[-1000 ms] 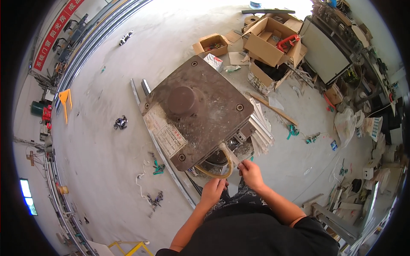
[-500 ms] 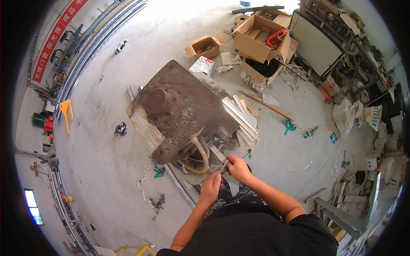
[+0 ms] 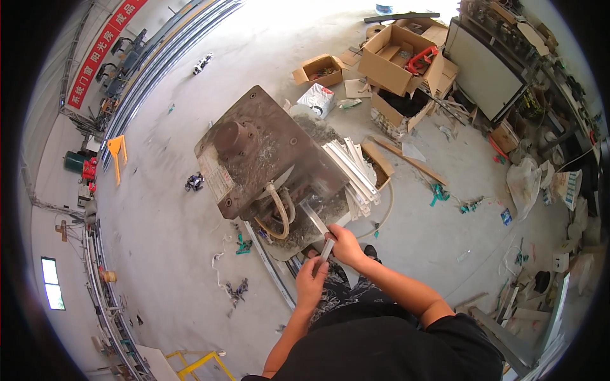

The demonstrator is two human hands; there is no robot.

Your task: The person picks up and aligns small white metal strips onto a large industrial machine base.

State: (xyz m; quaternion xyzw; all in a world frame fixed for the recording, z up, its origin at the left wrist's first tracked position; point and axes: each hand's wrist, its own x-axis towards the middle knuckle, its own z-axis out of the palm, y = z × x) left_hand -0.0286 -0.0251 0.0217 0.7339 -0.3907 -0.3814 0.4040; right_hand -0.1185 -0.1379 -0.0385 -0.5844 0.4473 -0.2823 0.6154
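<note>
My right hand (image 3: 346,246) is closed around the near end of a light metal strip (image 3: 312,217), whose far end reaches to the edge of a brown metal machine (image 3: 293,149). My left hand (image 3: 311,283), just to the left and lower, grips a short grey metal piece (image 3: 326,250) that tilts up toward the right fingers. Whether the two pieces touch is hard to see. A pale hose (image 3: 279,213) curves out from the machine's near side. Several white profile strips (image 3: 353,171) lie stacked at its right.
Open cardboard boxes (image 3: 386,61) stand at the far right, one with a red tool (image 3: 422,60) inside. Long metal bars (image 3: 272,273) lie near my feet on the left. Green scraps (image 3: 438,194) and a wooden strip (image 3: 412,162) lie on the floor.
The whole view has shifted, with the machine now further left of my hands. My hands are slightly further apart, and the short metal piece in my left hand shows more clearly.
</note>
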